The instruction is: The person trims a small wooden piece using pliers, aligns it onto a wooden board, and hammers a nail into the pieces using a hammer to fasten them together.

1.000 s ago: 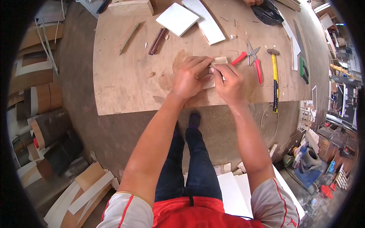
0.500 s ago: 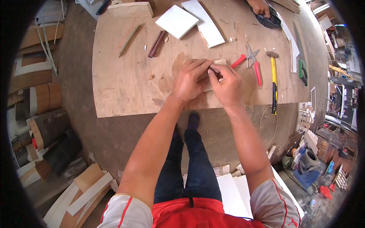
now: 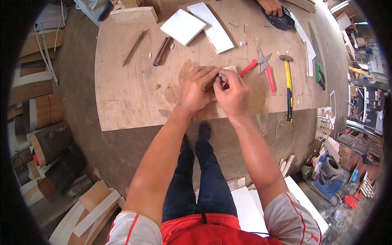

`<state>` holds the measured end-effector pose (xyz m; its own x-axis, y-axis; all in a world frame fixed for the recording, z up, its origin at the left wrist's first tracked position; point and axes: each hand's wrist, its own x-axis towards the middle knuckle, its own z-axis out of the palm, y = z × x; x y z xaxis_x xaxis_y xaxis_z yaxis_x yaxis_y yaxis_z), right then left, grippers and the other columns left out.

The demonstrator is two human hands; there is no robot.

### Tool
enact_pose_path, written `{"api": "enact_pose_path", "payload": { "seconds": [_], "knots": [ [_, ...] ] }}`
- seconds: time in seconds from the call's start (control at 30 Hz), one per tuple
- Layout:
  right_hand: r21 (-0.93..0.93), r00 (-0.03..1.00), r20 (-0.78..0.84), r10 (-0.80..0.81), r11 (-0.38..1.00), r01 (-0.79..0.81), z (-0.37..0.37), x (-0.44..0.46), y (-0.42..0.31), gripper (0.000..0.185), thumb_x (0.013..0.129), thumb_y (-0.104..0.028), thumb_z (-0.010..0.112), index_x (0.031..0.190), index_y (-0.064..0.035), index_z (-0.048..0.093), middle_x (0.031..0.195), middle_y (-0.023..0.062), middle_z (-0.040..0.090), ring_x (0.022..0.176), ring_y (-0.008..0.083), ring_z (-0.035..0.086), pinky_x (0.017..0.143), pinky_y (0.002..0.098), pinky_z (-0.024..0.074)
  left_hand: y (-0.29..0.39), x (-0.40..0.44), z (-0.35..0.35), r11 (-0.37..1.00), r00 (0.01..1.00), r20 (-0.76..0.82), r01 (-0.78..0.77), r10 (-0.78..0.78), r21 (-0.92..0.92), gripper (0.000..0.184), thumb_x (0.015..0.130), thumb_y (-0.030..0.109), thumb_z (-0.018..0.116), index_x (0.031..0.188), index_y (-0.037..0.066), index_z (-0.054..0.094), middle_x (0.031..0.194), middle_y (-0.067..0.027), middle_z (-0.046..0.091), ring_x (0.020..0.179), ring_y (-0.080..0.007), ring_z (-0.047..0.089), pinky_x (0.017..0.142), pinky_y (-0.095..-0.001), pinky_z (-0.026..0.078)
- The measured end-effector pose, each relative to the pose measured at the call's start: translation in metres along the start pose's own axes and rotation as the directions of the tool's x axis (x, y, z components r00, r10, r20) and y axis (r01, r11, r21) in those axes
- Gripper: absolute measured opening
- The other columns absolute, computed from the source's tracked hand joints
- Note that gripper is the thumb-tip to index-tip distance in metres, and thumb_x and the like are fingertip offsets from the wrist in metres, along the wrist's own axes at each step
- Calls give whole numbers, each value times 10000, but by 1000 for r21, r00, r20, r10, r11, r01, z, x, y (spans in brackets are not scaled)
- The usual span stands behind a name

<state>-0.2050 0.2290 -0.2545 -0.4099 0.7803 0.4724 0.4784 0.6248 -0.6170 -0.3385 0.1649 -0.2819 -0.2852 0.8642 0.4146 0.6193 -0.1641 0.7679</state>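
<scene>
Both of my hands meet just above the table's front part, fingertips almost touching. My left hand [image 3: 198, 87] is closed, its fingers bent over a pale wooden piece [image 3: 230, 69] whose far end shows past the fingertips. Thumb and forefinger of my right hand [image 3: 232, 96] are pinched together close to the left fingertips; what lies between them is too small and covered to make out. Just to the right are tin snips [image 3: 270, 77] with red handles, their blades apart. Beyond them lies a hammer [image 3: 288, 79] with a yellow and black handle.
On the plywood table [image 3: 126, 102] lie white boards [image 3: 183, 26], dark brown strips [image 3: 162, 51], a thin pointed strip [image 3: 132, 48] and a green-handled saw [image 3: 319, 75]. Another person's hand [image 3: 272, 6] rests on a black plastic bag [image 3: 281, 20]. Wood offcuts [image 3: 92, 208] lie on the floor.
The view has shifted slightly, so the table and its things sit a little further left. My right fingers have bent a bit more; both hands stay together at the pale wooden piece.
</scene>
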Motion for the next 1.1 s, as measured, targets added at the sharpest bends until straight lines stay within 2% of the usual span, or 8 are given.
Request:
{"api": "enact_pose_path", "payload": {
  "seconds": [0.17, 0.47, 0.6, 0.7, 0.8, 0.9, 1.0, 1.1],
  "knots": [
    [-32, 999, 54, -8, 999, 10, -1, 0, -1, 181, 861, -56, 778, 1027, -107, 727, 900, 84, 732, 728, 284, 735, 608, 418, 582, -1, -1, 0, 1000, 1000, -3, -1, 1, -5, 713, 671, 48, 875, 1367, 91, 725, 1287, -87, 745, 1168, -317, 676, 994, -414, 583],
    [495, 969, 122, 217, 833, -249, -32, -4, 7, 83, 960, 35, 738, 1035, 10, 713, 913, 70, 734, 835, 117, 720, 778, 267, 576, 8, 1, -4, 998, 999, 1, 55, -55, 5, 626, 764, 109, 904, 1365, 85, 733, 1282, -127, 750, 1165, -336, 681, 998, -433, 572],
    [440, 978, 137, 156, 875, -201, -36, 6, 11, 76, 954, 39, 745, 1022, 25, 713, 915, 85, 745, 863, 135, 744, 782, 282, 593, 6, 1, -1, 997, 997, 4, 74, -74, -35, 619, 770, 111, 910, 1363, 81, 736, 1284, -138, 751, 1161, -338, 686, 998, -443, 568],
    [374, 981, 156, 115, 912, -167, -35, 9, 12, 83, 955, 18, 753, 1031, 10, 720, 949, 97, 769, 870, 165, 768, 784, 297, 599, 4, -1, -1, 997, 997, 9, 75, -75, -22, 598, 781, 136, 899, 1357, 118, 738, 1300, -85, 747, 1188, -307, 667, 1004, -419, 573],
    [340, 981, 163, 102, 928, -153, -29, 7, 16, 87, 958, -6, 758, 1037, -6, 724, 970, 101, 786, 876, 190, 784, 788, 311, 601, 3, -2, 0, 997, 997, 9, 71, -71, -3, 602, 775, 118, 897, 1356, 121, 739, 1296, -87, 748, 1182, -309, 671, 1003, -419, 575],
    [301, 991, 118, 61, 949, -95, -26, 8, 16, 81, 964, -21, 757, 1041, -16, 732, 967, 101, 792, 892, 192, 788, 791, 323, 605, 2, -1, 0, 997, 998, 7, 59, -59, -48, 620, 767, 82, 909, 1360, 66, 731, 1284, -150, 749, 1172, -352, 686, 1006, -441, 565],
    [348, 993, 83, 85, 931, -109, -22, 9, 14, 73, 951, -13, 759, 1022, -17, 742, 947, 120, 788, 882, 225, 788, 778, 338, 603, 2, 0, -1, 998, 999, 12, 50, -50, -41, 614, 766, 80, 907, 1354, 57, 733, 1283, -156, 750, 1168, -355, 691, 1002, -441, 566],
    [275, 995, 89, -41, 961, 15, -25, 9, 19, 66, 929, -2, 763, 992, -20, 752, 951, 143, 785, 870, 277, 783, 767, 356, 600, 1, -1, 0, 999, 999, -4, 39, -40, -33, 605, 767, 98, 893, 1352, 114, 739, 1288, -97, 747, 1166, -321, 673, 995, -423, 573]
  ]
}}
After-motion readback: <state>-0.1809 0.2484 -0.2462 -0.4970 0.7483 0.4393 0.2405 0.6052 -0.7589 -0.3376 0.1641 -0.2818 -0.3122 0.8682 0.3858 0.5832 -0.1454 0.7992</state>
